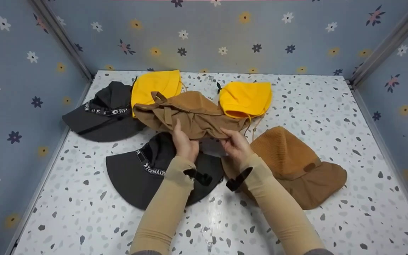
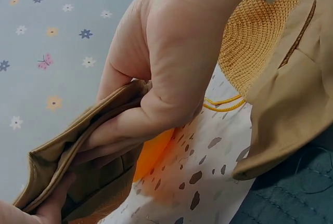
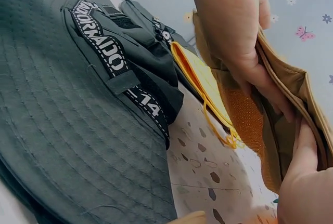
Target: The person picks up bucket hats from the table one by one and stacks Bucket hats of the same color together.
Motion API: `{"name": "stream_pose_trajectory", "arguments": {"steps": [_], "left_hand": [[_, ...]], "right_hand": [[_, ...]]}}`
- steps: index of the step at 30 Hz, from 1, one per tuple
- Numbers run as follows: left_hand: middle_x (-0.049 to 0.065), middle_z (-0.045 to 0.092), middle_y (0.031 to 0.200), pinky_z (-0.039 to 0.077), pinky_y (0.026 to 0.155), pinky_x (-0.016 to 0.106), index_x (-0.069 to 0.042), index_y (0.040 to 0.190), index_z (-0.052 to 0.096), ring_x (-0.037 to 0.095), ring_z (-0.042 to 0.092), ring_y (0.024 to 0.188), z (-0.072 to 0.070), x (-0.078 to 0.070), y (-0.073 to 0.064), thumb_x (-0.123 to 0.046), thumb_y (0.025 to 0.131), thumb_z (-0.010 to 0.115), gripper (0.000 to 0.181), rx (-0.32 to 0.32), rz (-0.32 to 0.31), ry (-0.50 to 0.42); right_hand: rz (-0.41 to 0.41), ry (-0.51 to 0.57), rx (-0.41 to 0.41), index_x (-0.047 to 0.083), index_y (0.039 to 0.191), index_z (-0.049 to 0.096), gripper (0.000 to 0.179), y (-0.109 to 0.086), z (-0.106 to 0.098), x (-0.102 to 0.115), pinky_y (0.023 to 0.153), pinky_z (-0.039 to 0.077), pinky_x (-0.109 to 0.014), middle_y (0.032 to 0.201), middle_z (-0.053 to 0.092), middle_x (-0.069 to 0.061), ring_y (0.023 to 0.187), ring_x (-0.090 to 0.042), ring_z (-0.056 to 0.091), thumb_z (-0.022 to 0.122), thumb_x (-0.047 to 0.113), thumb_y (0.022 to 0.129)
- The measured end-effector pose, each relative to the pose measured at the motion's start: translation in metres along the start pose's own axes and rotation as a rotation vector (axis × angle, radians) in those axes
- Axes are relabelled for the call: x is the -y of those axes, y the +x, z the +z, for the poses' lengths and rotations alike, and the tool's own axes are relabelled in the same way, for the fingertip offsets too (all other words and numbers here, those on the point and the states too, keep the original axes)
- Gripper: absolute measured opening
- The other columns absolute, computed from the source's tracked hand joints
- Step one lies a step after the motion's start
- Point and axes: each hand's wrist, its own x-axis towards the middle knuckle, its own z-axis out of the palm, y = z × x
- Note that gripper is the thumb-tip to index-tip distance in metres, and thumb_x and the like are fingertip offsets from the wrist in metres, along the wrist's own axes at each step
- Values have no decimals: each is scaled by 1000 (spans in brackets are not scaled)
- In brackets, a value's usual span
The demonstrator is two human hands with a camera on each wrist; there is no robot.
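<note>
A brown sun hat with a knit crown is held up over the middle of the table, its brim toward me. My left hand grips the near brim edge, thumb on top. On the same edge, a short way to the right, my right hand pinches the cloth. In the left wrist view, fingers reach inside the folded brim; the right wrist view shows the brim cloth between both hands. Below the hands lies a black hat with a lettered band, partly covered by my left forearm.
A second brown hat lies to the right, partly under my right forearm. Two yellow hats, one at the back left and one at the back right, flank the held hat. Another black hat sits far left. Flowered walls enclose the speckled table.
</note>
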Motion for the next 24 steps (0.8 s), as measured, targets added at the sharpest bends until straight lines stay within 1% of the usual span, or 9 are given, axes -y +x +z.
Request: {"name": "stream_pose_trajectory", "arguments": {"steps": [3,6,9,13,15,17,20,24], "left_hand": [[3,25,163,32,119,40,-23,158,19,24,28,150,0,-3,-1,-38,109,31,53,-33,21,-10],[2,26,163,32,119,40,-25,158,19,23,29,149,2,-6,-3,-38,108,33,53,-63,41,-5],[2,28,162,32,119,41,-28,158,19,24,31,148,5,-10,-6,-37,108,35,53,-85,60,4],[2,30,160,34,118,42,-29,157,21,24,34,146,10,-15,-9,-36,108,37,52,-108,83,21],[2,31,160,34,117,41,-29,157,22,24,34,146,12,-17,-11,-35,108,37,52,-115,103,25],[2,32,160,35,117,41,-29,157,22,24,34,145,15,-18,-14,-34,108,37,51,-125,123,32],[2,31,160,33,117,41,-29,157,20,24,33,146,17,-20,-19,-34,109,36,51,-143,152,70],[2,32,159,34,117,40,-29,157,21,23,35,145,20,-20,-24,-33,109,35,51,-146,193,97]], "right_hand": [[15,-20,12,-2,134,43,36,-2,1,-2,77,60,-30,124,56,-16,93,-24,69,47,-7,99],[20,-53,33,0,139,43,40,-5,2,-5,82,60,-30,123,59,-16,96,-23,69,49,-5,100],[25,-80,43,0,135,47,36,-9,3,-8,84,59,-30,117,64,-15,96,-22,70,50,-3,100],[34,-102,66,0,123,54,23,-14,6,-9,83,59,-29,107,70,-14,94,-21,71,51,0,100],[34,-113,80,0,119,56,19,-16,7,-10,81,59,-29,104,71,-13,93,-21,71,51,2,101],[34,-124,88,1,118,57,18,-18,9,-10,81,59,-30,103,72,-13,93,-21,71,51,3,101],[33,-122,86,2,122,55,22,-21,13,-10,80,60,-31,103,73,-13,93,-21,71,52,3,101],[31,-106,101,4,134,48,34,-25,17,-9,82,60,-31,107,71,-14,96,-22,71,51,2,101]]}}
